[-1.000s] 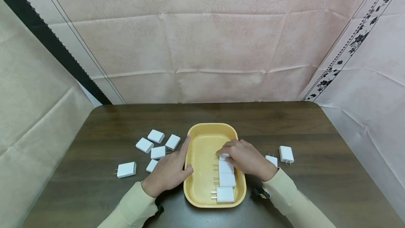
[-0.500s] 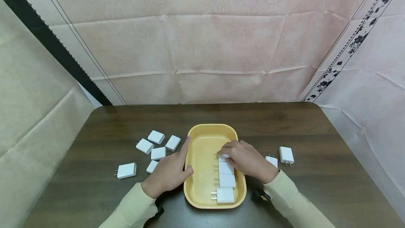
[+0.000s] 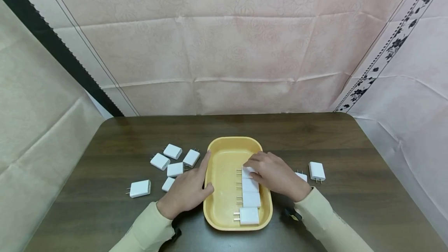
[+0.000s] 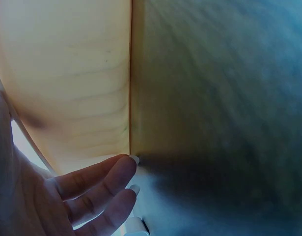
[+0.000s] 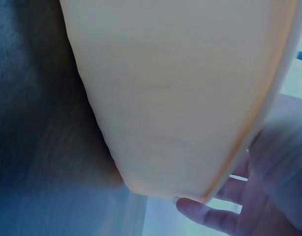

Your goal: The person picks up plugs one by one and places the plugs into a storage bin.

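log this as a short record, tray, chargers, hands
tray: yellow, on a dark wooden table
tray chargers: four, white, in a column, prongs pointing left
loose chargers on the left: six visible
loose chargers on the right: two, one partly hidden
left hand: index finger extended along tray's left rim
right hand: pinching farthest charger

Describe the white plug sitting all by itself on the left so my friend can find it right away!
On the dark wooden table, look left of the yellow tray. Past the bunch of white plugs there, find the farthest-left plug. Unlike that bunch, it lies all alone, with bare table around it.
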`<state>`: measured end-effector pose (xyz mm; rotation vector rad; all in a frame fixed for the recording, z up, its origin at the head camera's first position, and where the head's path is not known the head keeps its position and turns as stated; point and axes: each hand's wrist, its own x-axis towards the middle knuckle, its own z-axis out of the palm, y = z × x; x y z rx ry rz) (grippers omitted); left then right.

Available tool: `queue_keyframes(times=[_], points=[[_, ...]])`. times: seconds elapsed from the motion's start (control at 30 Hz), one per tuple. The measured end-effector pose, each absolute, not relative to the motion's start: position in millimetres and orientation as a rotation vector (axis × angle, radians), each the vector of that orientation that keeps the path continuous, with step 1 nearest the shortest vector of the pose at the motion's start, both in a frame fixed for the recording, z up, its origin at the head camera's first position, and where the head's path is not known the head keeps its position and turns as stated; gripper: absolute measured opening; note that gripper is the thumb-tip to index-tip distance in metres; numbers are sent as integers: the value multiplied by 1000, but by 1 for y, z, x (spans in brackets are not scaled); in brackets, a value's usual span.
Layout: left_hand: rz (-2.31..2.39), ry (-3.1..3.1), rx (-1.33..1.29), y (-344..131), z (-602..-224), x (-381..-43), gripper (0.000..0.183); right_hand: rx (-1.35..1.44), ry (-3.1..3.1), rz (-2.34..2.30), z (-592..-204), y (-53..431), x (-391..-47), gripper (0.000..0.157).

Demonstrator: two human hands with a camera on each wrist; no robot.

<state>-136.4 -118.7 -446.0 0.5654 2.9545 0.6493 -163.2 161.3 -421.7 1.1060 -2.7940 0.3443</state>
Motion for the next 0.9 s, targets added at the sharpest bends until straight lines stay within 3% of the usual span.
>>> queue_keyframes(times=[0.9], points=[[650,2954,567,-119,-446,-136,93,892,-2759,323,-396,193,-171,18]])
